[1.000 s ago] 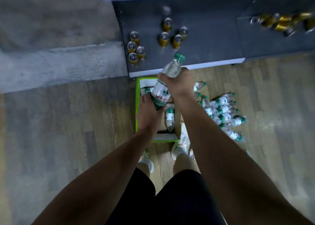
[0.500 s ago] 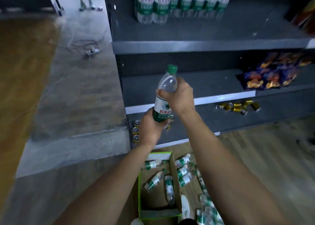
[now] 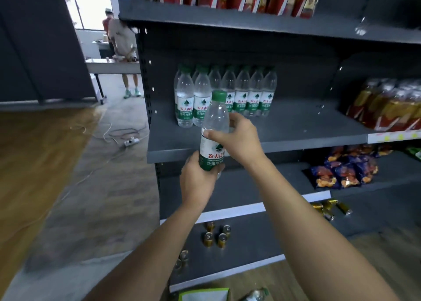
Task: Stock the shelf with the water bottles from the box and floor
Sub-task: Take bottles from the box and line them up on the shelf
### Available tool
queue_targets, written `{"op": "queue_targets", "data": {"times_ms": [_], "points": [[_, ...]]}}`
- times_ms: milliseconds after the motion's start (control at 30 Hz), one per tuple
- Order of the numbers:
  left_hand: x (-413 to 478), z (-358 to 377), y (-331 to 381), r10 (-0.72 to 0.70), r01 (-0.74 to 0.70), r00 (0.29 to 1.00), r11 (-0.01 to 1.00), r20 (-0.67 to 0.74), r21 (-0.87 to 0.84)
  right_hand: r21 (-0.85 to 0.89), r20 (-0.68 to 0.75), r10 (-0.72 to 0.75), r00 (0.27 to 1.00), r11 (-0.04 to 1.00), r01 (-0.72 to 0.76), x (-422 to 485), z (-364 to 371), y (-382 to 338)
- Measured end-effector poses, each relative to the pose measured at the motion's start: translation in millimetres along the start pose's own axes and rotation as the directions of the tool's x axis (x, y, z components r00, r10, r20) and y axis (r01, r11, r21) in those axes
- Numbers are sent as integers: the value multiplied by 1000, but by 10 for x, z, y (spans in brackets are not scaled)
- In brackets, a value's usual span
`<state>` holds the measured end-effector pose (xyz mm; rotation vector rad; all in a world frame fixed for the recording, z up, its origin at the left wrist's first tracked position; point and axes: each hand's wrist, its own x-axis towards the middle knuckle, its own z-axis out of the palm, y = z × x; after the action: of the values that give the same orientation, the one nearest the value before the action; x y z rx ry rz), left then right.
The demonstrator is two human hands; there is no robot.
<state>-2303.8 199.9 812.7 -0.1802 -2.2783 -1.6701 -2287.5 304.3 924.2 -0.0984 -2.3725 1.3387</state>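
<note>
Stocking in progress: my left grip (image 3: 197, 182) clasps the base of a water bottle (image 3: 216, 118) while my right grip (image 3: 238, 141) wraps its middle, holding it upright just before the shelf (image 3: 296, 127). I judge the next move is to lift it over the edge and stand it beside the stocked row (image 3: 241, 95) without toppling its neighbours.

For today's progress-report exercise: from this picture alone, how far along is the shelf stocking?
Done: a row of water bottles stands on the shelf. In hand: one bottle, upright before it, left hand gripping its base, right hand its middle. Left: the box and a loose bottle at the bottom edge.
</note>
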Motion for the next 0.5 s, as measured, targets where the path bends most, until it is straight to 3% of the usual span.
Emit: {"op": "queue_targets", "data": {"times_ms": [500], "points": [[898,1006,561,26,-21,997,998,-76,65,27,49,-44,998,999,43,1173,-560,502]]}}
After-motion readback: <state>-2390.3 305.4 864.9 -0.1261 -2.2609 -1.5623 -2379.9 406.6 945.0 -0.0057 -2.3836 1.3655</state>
